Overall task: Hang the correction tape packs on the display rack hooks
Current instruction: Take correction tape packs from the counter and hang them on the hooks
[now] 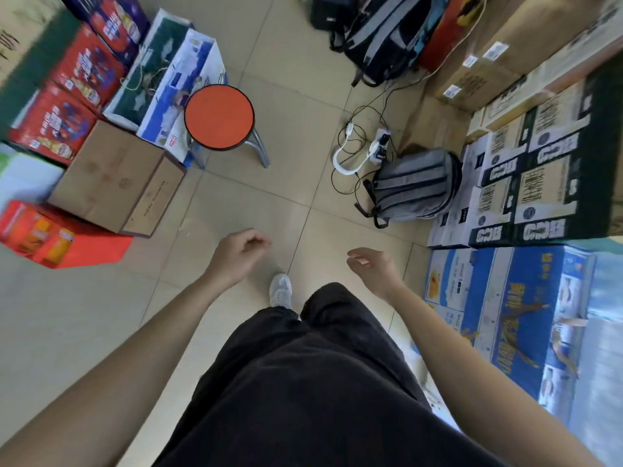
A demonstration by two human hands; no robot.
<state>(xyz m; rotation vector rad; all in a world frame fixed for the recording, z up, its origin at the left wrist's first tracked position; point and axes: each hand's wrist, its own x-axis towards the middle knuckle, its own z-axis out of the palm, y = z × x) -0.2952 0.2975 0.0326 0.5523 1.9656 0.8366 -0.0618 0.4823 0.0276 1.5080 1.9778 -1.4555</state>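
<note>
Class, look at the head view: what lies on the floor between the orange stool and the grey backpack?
Between the orange stool and the grey backpack, the head view shows bare tiled floor, then a white power strip with tangled black cables.

The floor (276, 183) was of pale beige square tiles with thin dark joints; a round orange stool with metal legs (219, 116) stood on it, just beside a plain brown cardboard box (114, 176); red printed cartons (54, 126) lay along the left side; a grey striped backpack (416, 187) lay near a white power strip with black cables (379, 146); blue printed cartons (505, 311) and black-and-cream cartons (526, 183) stood at the right; a white sneaker (280, 290) rested on the tiles.
</note>
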